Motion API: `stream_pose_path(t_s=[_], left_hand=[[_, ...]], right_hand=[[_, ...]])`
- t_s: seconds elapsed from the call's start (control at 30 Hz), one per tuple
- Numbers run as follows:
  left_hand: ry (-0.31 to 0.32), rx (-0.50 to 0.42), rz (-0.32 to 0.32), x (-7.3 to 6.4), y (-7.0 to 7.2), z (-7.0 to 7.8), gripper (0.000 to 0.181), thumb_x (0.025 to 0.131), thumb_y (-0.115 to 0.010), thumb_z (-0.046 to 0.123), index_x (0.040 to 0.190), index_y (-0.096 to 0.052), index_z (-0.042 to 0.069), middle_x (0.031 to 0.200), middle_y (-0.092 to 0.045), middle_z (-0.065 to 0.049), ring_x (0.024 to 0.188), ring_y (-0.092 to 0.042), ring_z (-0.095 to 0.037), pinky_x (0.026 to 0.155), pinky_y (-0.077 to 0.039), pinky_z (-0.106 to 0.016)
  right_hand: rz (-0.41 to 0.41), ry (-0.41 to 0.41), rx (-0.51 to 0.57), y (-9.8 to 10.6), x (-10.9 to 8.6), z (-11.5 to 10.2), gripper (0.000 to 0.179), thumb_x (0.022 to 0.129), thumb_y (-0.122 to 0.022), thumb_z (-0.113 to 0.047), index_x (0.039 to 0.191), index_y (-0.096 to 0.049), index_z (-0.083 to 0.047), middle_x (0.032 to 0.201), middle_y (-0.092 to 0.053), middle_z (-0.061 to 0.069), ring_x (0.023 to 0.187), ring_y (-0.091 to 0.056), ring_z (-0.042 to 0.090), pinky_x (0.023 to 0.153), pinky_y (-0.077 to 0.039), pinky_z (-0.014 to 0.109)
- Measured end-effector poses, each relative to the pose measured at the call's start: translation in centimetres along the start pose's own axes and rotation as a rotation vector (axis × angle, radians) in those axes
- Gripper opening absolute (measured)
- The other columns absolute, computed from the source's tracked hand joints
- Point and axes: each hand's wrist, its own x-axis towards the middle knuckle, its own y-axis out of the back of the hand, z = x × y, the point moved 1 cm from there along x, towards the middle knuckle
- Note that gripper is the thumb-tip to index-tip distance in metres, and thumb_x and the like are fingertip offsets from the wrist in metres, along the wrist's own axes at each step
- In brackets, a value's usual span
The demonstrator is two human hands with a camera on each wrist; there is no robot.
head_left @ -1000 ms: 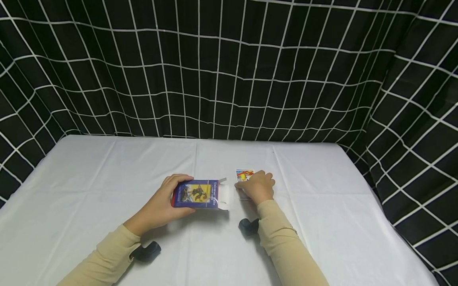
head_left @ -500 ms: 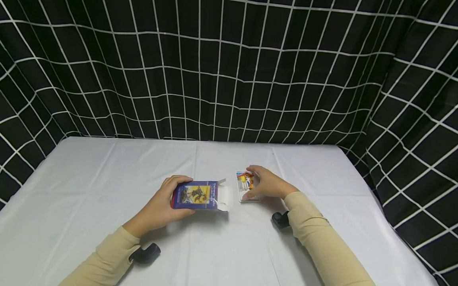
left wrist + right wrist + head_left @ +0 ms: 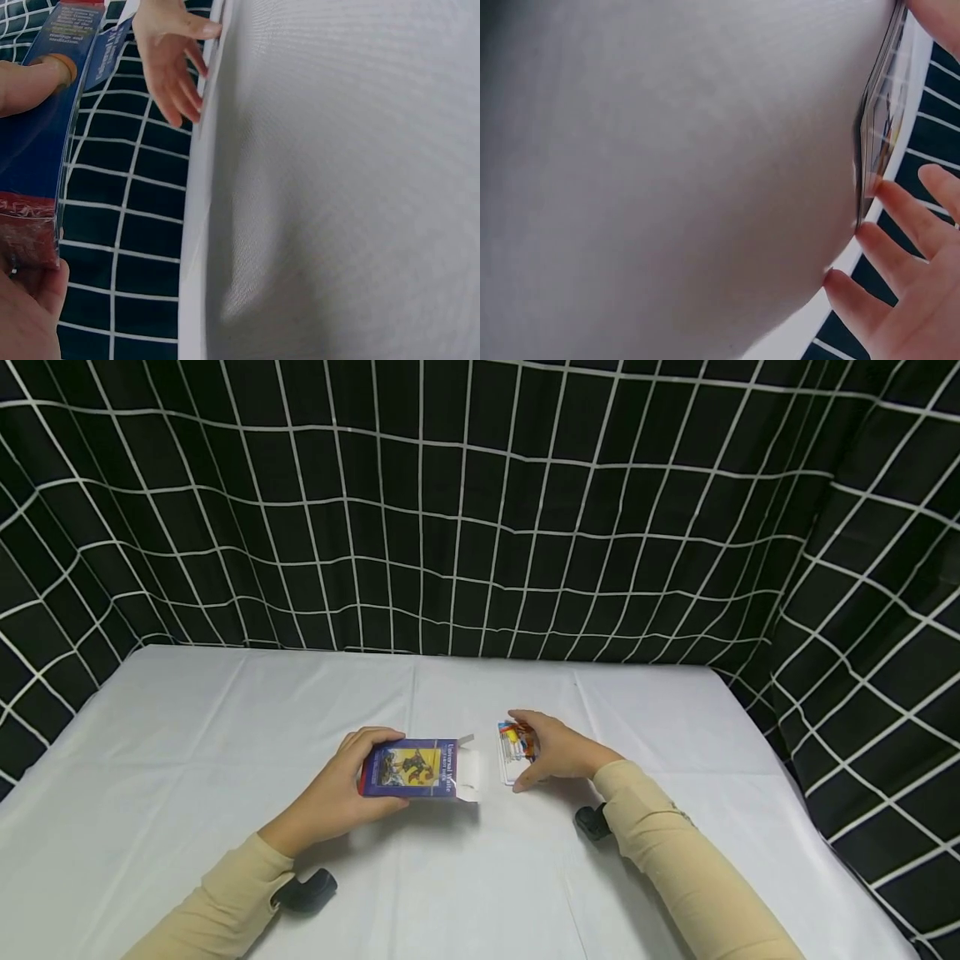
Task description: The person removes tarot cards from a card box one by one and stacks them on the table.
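- Our left hand point(image 3: 341, 789) grips the blue-and-red cardboard tarot box point(image 3: 408, 768), its open, white-flapped end to our right.
- Our right hand point(image 3: 558, 750) pinches the rectangular stack of colourful cards point(image 3: 513, 764) end to end on the white, cloth-covered tabletop point(image 3: 225, 752).
- We should press both ends evenly, keeping edges square, and avoid squashing the box.

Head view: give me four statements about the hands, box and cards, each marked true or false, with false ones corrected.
1. The left hand holds the blue box. True.
2. The box is closed at both ends. False: open flaps stick out at its right end.
3. The right hand is at the cards. True.
4. The cards lie on top of the box. False: they are apart from it, to its right.
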Motion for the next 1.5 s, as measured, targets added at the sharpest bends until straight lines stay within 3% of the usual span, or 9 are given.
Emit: stream_pose_path(t_s=[0.23,0.37,0.53,0.6,0.73,0.87,0.97,1.1,1.5], left_hand=[[-0.002,0.002,-0.002,0.0,0.0,-0.1,0.076,0.072,-0.088,0.014,0.137,-0.048,0.012,0.138,-0.053,-0.005,0.125,-0.043,-0.022,0.104,-0.038,-0.049],[-0.002,0.001,-0.003,0.0,0.0,-0.3,0.076,0.072,-0.088,0.015,0.137,-0.048,0.013,0.138,-0.053,-0.004,0.123,-0.043,-0.021,0.103,-0.039,-0.048],[-0.008,-0.003,-0.001,0.0,0.1,-0.2,0.076,0.072,-0.088,0.015,0.137,-0.049,0.013,0.137,-0.054,-0.004,0.122,-0.044,-0.020,0.103,-0.039,-0.047],[-0.012,-0.001,-0.001,0.0,0.1,-0.2,0.076,0.072,-0.088,0.014,0.137,-0.049,0.013,0.137,-0.054,-0.003,0.122,-0.044,-0.020,0.102,-0.039,-0.046],[-0.021,0.007,0.002,0.0,0.1,-0.1,0.076,0.072,-0.088,0.014,0.136,-0.049,0.012,0.137,-0.054,-0.004,0.122,-0.044,-0.020,0.102,-0.040,-0.045],[-0.016,0.007,0.002,0.0,0.1,-0.1,0.076,0.072,-0.088,0.014,0.137,-0.049,0.012,0.137,-0.054,-0.004,0.123,-0.044,-0.020,0.102,-0.039,-0.046],[-0.011,0.007,-0.003,-0.1,0.0,-0.1,0.077,0.072,-0.088,0.015,0.137,-0.048,0.012,0.137,-0.053,-0.004,0.123,-0.044,-0.020,0.103,-0.039,-0.046],[-0.016,0.011,-0.003,0.0,0.0,-0.2,0.077,0.072,-0.088,0.016,0.137,-0.048,0.013,0.138,-0.053,-0.004,0.122,-0.044,-0.019,0.102,-0.040,-0.046],[-0.045,0.014,-0.001,-0.1,0.0,0.0,0.076,0.071,-0.088,0.014,0.137,-0.049,0.011,0.137,-0.053,-0.005,0.124,-0.043,-0.020,0.104,-0.039,-0.045]], right_hand=[[0.024,0.005,-0.037,0.1,0.2,-0.3,0.111,0.064,-0.094,-0.022,0.152,-0.031,0.000,0.154,-0.039,0.022,0.141,-0.038,0.039,0.118,-0.028,0.054],[0.140,-0.008,-0.023,0.4,-0.2,-0.6,0.096,0.068,-0.092,-0.026,0.147,-0.042,-0.004,0.154,-0.039,0.020,0.143,-0.035,0.039,0.118,-0.027,0.056],[0.395,0.035,0.182,0.4,-2.0,-2.1,0.054,0.084,-0.078,-0.013,0.132,-0.058,-0.001,0.141,-0.054,0.018,0.133,-0.050,0.036,0.110,-0.042,0.048],[0.452,0.048,0.271,-0.1,-2.9,-2.9,0.043,0.086,-0.075,-0.009,0.126,-0.063,0.001,0.130,-0.062,0.019,0.119,-0.061,0.035,0.098,-0.052,0.040],[0.522,0.059,0.385,-1.1,-4.3,-4.4,0.029,0.087,-0.075,-0.010,0.113,-0.070,0.001,0.112,-0.071,0.020,0.095,-0.070,0.018,0.082,-0.057,0.026],[0.534,0.058,0.527,-1.9,-5.2,-5.7,0.025,0.087,-0.074,-0.009,0.109,-0.071,0.003,0.103,-0.071,0.019,0.083,-0.068,0.005,0.079,-0.059,0.032],[0.516,0.042,0.643,-2.4,-5.7,-6.6,0.026,0.086,-0.074,-0.007,0.109,-0.070,0.005,0.104,-0.071,0.016,0.079,-0.070,0.008,0.078,-0.060,0.039],[0.482,0.003,0.729,-2.9,-6.2,-7.4,0.026,0.085,-0.073,-0.005,0.107,-0.069,0.009,0.111,-0.070,0.013,0.080,-0.071,0.011,0.078,-0.060,0.037],[0.432,-0.051,0.760,-4.4,-5.9,-8.5,0.023,0.084,-0.073,-0.004,0.103,-0.069,0.009,0.091,-0.072,0.008,0.077,-0.069,0.012,0.076,-0.060,0.032]])
